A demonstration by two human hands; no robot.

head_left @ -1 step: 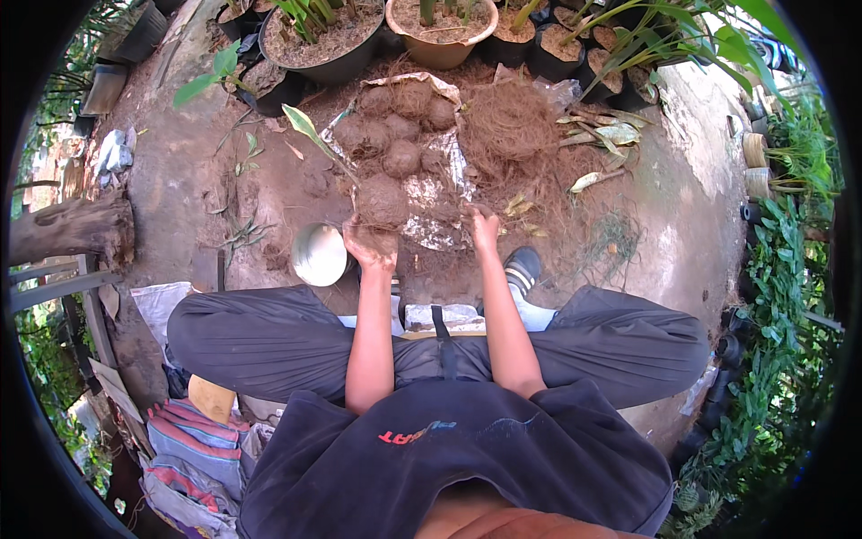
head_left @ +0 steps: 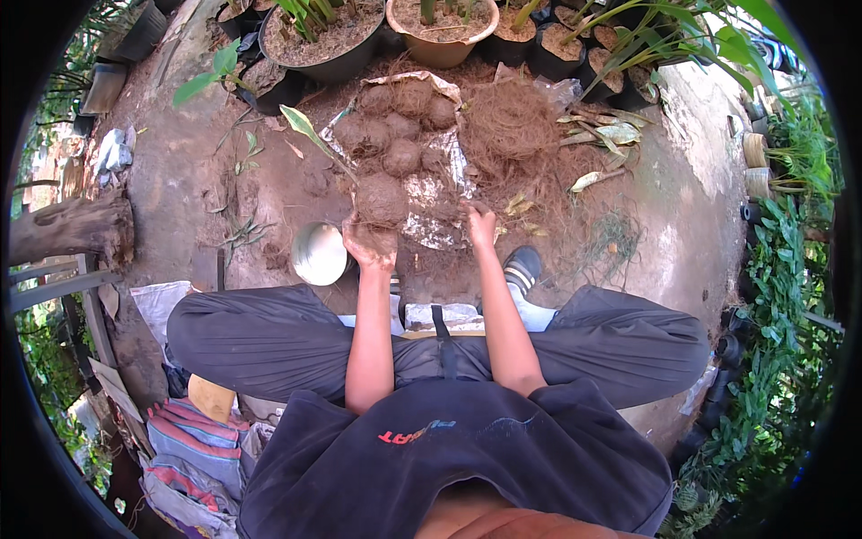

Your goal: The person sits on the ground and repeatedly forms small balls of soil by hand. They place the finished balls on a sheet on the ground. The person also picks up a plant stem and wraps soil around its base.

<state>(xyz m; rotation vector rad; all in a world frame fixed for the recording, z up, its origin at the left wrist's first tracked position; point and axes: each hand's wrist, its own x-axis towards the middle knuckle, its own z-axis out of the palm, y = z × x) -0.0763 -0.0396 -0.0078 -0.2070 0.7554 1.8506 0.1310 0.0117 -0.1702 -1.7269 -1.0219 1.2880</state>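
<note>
My left hand (head_left: 370, 245) supports a round brown fibre-covered root ball (head_left: 382, 201) from the near side. A long, pale-edged green leaf (head_left: 307, 132) slants up and left from this ball. My right hand (head_left: 480, 223) is held apart from the ball, to its right, fingers curled together; whatever they pinch is too fine to make out. Just beyond the held ball, several similar brown balls (head_left: 401, 157) sit clustered on a dirty white sheet (head_left: 431, 235). A heap of loose brown fibre (head_left: 510, 121) lies to the right of the sheet.
A white round container (head_left: 320, 254) stands left of my left hand. Potted plants in a black pot (head_left: 323, 56) and a tan pot (head_left: 441, 52) line the far side. Dry leaves (head_left: 620, 135) lie at right. A log (head_left: 76, 229) and striped cloth (head_left: 193, 440) are at left.
My right hand has shifted very slightly to the left. The leaf's tip on the held ball leans a touch further left.
</note>
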